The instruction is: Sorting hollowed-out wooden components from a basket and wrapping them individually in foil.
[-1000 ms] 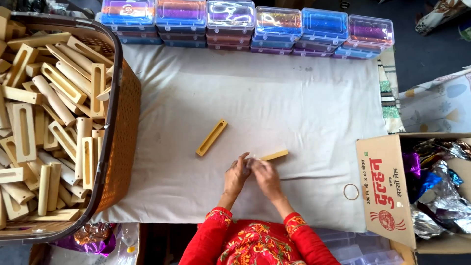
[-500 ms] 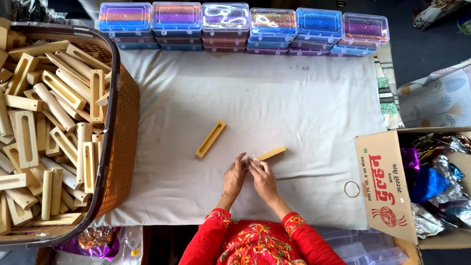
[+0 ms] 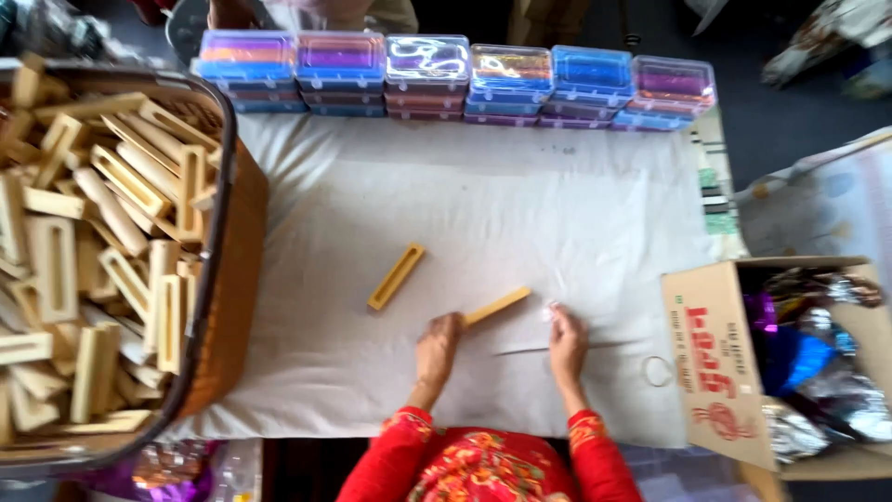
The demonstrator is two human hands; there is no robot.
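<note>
My left hand (image 3: 439, 346) rests on the white cloth with its fingers on the near end of a flat yellow wooden stick (image 3: 500, 304). My right hand (image 3: 567, 340) lies a hand's width to the right and pinches a small pale piece (image 3: 549, 311) at its fingertips. A thin pale line runs across the cloth between and past the hands; I cannot tell what it is. A hollow yellow wooden frame piece (image 3: 397, 276) lies alone on the cloth, up and left of my left hand.
A big brown basket (image 3: 237, 279) heaped with pale wooden frame pieces stands at the left. Clear plastic boxes (image 3: 446, 74) of coloured material line the far edge. A cardboard box (image 3: 711, 353) with shiny foil sits at the right, with a clear ring (image 3: 658, 371) beside it.
My two hands were close together at the stick's near end. Now my right hand has moved right, away from the left, with the pale piece in its fingertips.
</note>
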